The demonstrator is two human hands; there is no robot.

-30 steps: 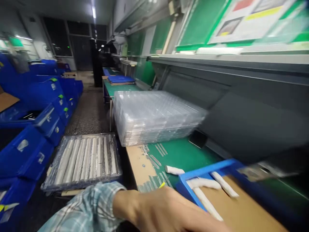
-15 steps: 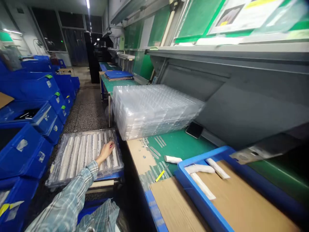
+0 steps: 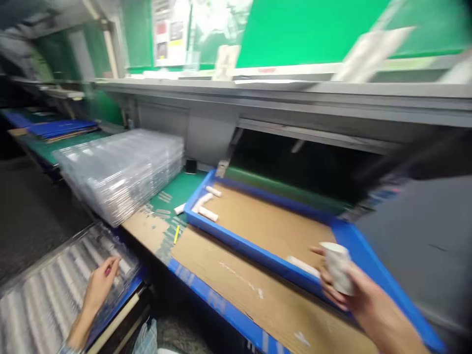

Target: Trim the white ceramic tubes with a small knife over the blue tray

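Note:
My left hand (image 3: 99,286) reaches down to the low clear tray (image 3: 44,290) of white rods at the lower left, fingers resting on the rods; whether it grips one is unclear. My right hand (image 3: 354,295) is closed round a small white cup-like piece (image 3: 338,266) above the near right corner of the blue-rimmed tray (image 3: 254,248) with a cardboard floor. Three white rods (image 3: 206,202) lie at that tray's far left end, and another white rod (image 3: 303,265) lies along its near rim, just left of my right hand.
A tall stack of clear plastic trays (image 3: 121,169) stands on the green bench to the left. A loose white rod (image 3: 179,209) and a yellow stick (image 3: 176,234) lie beside the blue tray. A grey shelf (image 3: 280,98) runs overhead. A dark grey panel (image 3: 424,236) is at the right.
The view has swung right along the bench. My left hand stays on the low tray of rods. My right hand has come into view holding the white cup-like piece over the blue tray.

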